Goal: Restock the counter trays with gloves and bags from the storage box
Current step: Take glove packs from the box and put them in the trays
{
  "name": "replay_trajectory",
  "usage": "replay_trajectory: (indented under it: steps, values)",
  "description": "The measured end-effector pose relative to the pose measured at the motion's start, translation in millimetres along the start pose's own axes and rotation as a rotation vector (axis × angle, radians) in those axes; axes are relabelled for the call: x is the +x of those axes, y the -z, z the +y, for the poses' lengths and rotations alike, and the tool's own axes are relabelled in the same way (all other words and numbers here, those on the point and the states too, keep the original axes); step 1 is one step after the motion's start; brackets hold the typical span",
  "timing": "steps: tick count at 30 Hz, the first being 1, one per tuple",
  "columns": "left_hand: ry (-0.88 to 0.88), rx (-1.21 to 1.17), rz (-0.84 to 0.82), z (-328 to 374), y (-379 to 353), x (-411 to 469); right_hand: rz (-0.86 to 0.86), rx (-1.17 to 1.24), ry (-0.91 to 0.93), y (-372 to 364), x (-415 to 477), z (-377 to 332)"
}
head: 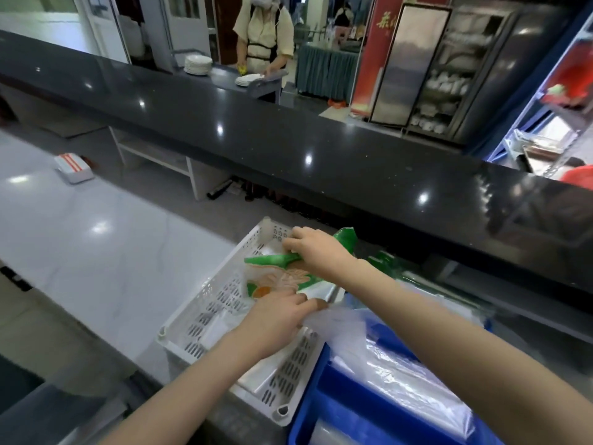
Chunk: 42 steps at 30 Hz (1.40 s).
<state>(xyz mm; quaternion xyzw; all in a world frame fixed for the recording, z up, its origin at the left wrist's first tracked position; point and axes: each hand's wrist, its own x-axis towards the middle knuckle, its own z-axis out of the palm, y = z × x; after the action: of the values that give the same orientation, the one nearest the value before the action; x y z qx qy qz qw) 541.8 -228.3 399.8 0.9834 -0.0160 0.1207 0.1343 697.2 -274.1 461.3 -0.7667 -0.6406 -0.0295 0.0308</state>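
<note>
A white slotted tray (205, 311) stands on the pale counter, with a green, white and orange printed pack of bags (276, 277) lying across its far half. My right hand (313, 250) grips the pack's green top edge near the tray's far corner. My left hand (277, 319) holds the pack's near end, fingers curled over it and against a clear plastic sheet (340, 322). The blue storage box (324, 399) sits right of the tray, filled with clear plastic packs (414, 387). What lies under the pack in the tray is mostly hidden.
A raised dark stone ledge (288, 149) runs diagonally just behind the tray. A small red-striped white box (73, 168) sits far left on the pale counter (96, 239). Beyond the ledge a person stands at a cart with stacked plates (197, 64).
</note>
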Motion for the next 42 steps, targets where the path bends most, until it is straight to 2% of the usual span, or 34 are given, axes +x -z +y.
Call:
replay_trajectory:
  steps: [4,7,9,12,17,22,27,33,35,38,42]
  values:
    - [-0.033,0.015,-0.013,8.6,-3.3,20.7,0.118,0.003,-0.092,29.6,-23.7,14.2]
    - [-0.076,0.013,-0.035,18.4,-9.9,37.6,0.148,-0.095,-0.17,48.0,-48.4,29.7]
    - [-0.117,0.004,-0.039,26.8,-15.1,47.3,0.146,-0.08,-0.262,55.9,-68.5,42.7]
    - [-0.187,-0.009,-0.053,38.9,-21.8,58.6,0.082,-0.047,-0.447,58.7,-102.8,65.3]
    - [-0.29,-0.049,-0.036,55.7,-31.9,67.8,-0.106,-0.033,-0.622,31.3,-160.2,94.7]
    - [-0.381,-0.004,-0.019,68.6,-34.6,70.4,-0.121,0.102,-0.781,-6.0,-191.4,102.7]
    - [-0.371,0.001,-0.038,71.1,-41.7,74.2,-0.068,0.203,-0.772,-25.1,-189.8,99.5]
    - [-0.341,0.007,-0.068,75.3,-50.6,92.5,0.233,0.292,-0.722,8.7,-199.1,92.3]
    - [-0.327,0.005,-0.084,79.7,-52.8,104.4,0.14,0.411,-0.693,15.5,-212.6,81.2]
    - [-0.276,0.013,-0.102,87.5,-58.9,123.0,-0.079,0.435,-0.643,9.1,-236.1,70.3]
    - [-0.23,-0.023,-0.077,98.4,-72.8,143.3,0.023,0.184,-0.697,-18.2,-248.4,73.4]
